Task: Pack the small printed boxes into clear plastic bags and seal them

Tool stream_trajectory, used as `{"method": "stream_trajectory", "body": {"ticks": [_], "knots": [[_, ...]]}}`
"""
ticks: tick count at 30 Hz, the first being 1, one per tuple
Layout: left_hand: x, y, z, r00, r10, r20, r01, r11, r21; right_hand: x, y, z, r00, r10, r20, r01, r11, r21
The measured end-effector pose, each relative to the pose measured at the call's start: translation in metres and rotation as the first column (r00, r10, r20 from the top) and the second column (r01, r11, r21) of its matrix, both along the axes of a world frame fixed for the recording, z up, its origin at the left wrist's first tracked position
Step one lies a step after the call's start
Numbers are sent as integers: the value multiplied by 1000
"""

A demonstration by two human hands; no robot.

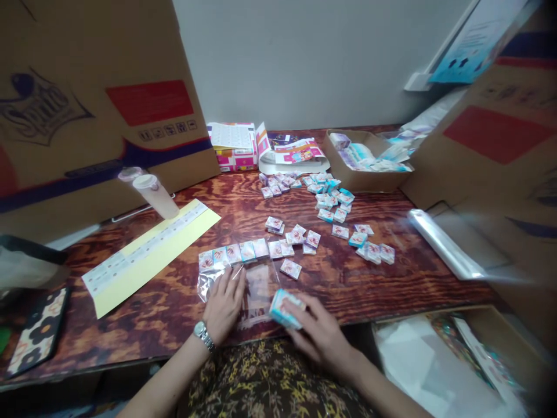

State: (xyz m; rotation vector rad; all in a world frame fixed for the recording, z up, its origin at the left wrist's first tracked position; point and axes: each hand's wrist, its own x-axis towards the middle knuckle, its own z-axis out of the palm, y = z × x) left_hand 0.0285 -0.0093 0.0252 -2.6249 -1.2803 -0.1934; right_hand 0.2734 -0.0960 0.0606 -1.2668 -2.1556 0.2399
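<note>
On table (pixel 365 296), two hands (pixel 224 299) (pixel 319 331), dozens of boxes (pixel 290 268)

Observed on red-brown wooden table (pixel 369 296): row of small white rectangular boxes (pixel 247 251) at centre, clear plastic film (pixel 260 284) before row, yellow rectangular paper sheet (pixel 161 255) to left, open brown cardboard box (pixel 369 182) behind, to right.

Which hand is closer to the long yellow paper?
Left. The left hand is to the yellow paper's right; the right hand is farther right, past the clear plastic.
</note>
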Motion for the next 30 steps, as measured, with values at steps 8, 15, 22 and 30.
{"method": "stream_trajectory", "body": {"ticks": [8, 15, 22, 30], "knots": [[4, 14, 11, 987, -152, -57, 152, 988, 3, -73, 26, -21, 993, 2, 118, 21, 981, -193], [8, 14, 21, 978, -190, -85, 194, 980, 51, -68, 55, -66, 843, -389, 372, 376, 920, 110], [22, -33, 17, 940, -299, 162, 280, 951, 126, -62, 64, -75, 816, -405, 413, 381, 913, 144], [48, -38, -10, 840, 75, 537, 138, 929, -345, -38, 22, -53, 910, -232, 345, 178, 967, 180]]}}
